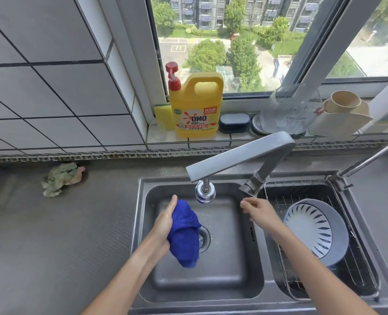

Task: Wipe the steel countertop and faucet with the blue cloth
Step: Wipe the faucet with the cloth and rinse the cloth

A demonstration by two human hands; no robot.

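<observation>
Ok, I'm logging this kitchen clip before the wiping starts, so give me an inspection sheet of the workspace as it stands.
Surface: grey steel countertop around a double steel sink; no water seen running.
Job's things: bright blue cloth held bunched over the left basin; angular steel faucet swung over that basin.
Clutter: crumpled green-and-pink rag on the counter; striped white bowl in the right basin's wire rack; yellow detergent jug, yellow sponge, clear glass jug on the sill.
Grippers: left hand grips the cloth; right hand by the faucet base, holding nothing visible.
Cables: nothing seen.
Surroundings: grey tiled wall, window.
</observation>
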